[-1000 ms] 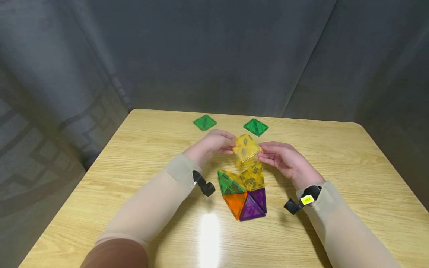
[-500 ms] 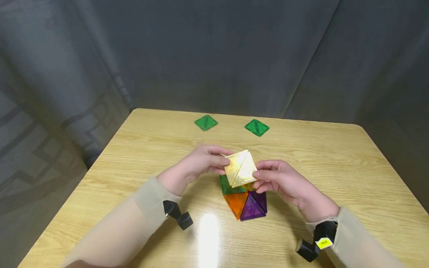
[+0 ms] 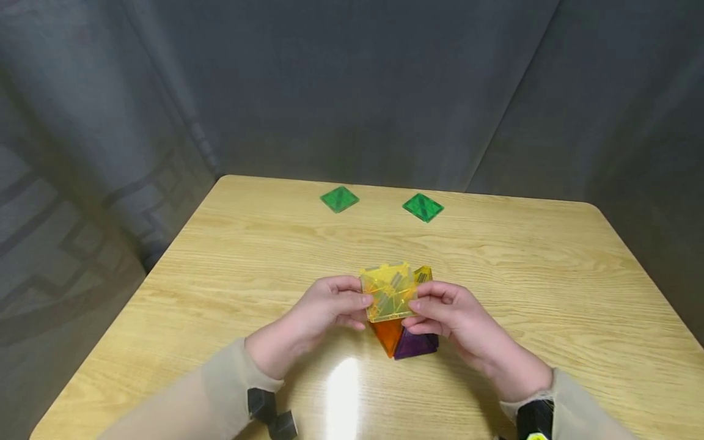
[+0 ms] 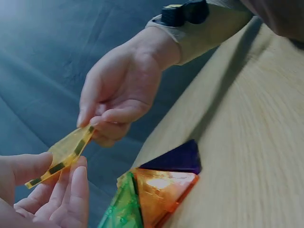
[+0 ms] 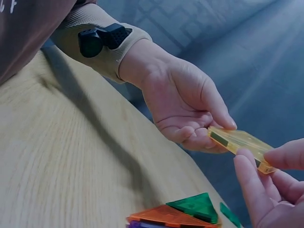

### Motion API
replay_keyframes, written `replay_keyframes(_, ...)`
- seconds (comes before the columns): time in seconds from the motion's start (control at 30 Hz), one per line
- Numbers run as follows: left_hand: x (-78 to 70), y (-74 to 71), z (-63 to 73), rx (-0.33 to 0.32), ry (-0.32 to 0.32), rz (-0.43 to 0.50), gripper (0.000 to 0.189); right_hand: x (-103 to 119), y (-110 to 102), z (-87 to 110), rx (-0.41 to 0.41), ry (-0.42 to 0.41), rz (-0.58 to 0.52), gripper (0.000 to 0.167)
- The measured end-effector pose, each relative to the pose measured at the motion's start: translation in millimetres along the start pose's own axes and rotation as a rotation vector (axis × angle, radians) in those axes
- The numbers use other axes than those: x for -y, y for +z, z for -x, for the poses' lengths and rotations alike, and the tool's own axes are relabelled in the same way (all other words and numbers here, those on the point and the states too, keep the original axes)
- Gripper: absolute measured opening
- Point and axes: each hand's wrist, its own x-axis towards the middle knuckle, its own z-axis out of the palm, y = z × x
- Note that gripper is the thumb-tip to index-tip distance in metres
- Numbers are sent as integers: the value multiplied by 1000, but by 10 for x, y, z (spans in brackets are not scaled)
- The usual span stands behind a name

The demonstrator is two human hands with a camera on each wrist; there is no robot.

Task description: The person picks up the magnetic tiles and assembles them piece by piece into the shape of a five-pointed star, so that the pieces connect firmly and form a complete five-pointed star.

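Between both hands is a see-through yellow magnetic tile (image 3: 392,287), square in outline, raised above a small build of tiles. My left hand (image 3: 327,305) pinches its left edge, thumb on the near face. On the other side my right hand (image 3: 453,311) pinches the right edge in the same way. The build beneath shows an orange triangle tile (image 3: 388,337), a purple triangle tile (image 3: 416,345) and a yellow tile (image 3: 423,274). A green triangle tile (image 4: 124,204) of the build shows in the left wrist view; the held tile and fingers hide the rest.
Two green tile diamonds lie flat near the far edge of the wooden table (image 3: 247,232): a left one (image 3: 340,199) and a right one (image 3: 423,208). Dark grey curtains (image 3: 352,91) hang behind the table and along its sides.
Both hands have brought the yellow tile back toward the person, from beyond the build to over it. Its tilt has changed along the way. The green tiles have stayed put.
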Motion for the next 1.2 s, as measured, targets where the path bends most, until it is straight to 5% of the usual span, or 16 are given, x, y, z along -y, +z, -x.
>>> replay_keyframes(0.23,73,24,44,7,2,-16,19,-41,67,-45,-47,-12,-17,13)
replay_keyframes(0.8,49,-41,25,-151,110,-97,27,-77,83,-5,-14,13,16,20)
replay_keyframes(1.2,134,-179,141,16,11,-151,22,-328,116,281,48,68,-47,32)
